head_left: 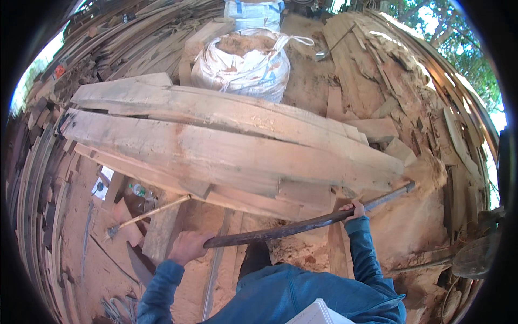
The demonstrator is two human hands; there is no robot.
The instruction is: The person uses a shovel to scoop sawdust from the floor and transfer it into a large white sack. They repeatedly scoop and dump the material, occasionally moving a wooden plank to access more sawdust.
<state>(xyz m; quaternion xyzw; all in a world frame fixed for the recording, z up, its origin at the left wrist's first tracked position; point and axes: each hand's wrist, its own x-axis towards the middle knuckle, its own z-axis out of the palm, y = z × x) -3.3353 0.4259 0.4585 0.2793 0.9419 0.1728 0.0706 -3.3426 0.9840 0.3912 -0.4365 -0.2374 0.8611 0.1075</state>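
Left hand [187, 247] fisted round near end of long dark bar [302, 225], right hand [355, 209] wrapped round it further along; bar slanting up right, far tip at edge of stacked timber slabs [216, 146], white sack [243, 65] behind stack

Dark bar [307, 224], blue sleeves [367, 254], pale planks [216, 146] (reddish sawdust [415, 216])

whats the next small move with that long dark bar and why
Probably push the bar a little further under the planks. Its far tip sits at the stack's right edge by the sawdust, not clearly beneath it, while the left hand and right hand both grip it.
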